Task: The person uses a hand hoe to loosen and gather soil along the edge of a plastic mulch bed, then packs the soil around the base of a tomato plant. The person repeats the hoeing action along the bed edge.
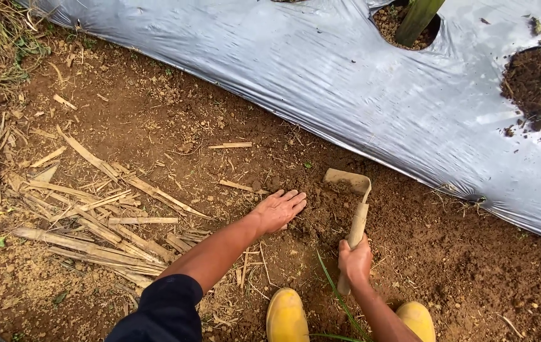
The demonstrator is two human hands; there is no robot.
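Observation:
My right hand (354, 261) grips the wooden handle of a small hand hoe (354, 201), whose dirty blade rests on the brown soil (232, 114) just in front of me. My left hand (280, 209) lies flat on the loose earth to the left of the blade, fingers spread, holding nothing. A dark sleeve covers my upper left arm. The tips of my two yellow boots (287, 315) show at the bottom edge, with a thin green grass blade (333, 291) between them.
Silver plastic mulch sheet (346, 76) covers the raised bed across the top right, with planting holes (530, 82) holding soil and green stems. Dry stalks and husk strips (93, 215) litter the ground at left. Weeds grow at the upper left corner.

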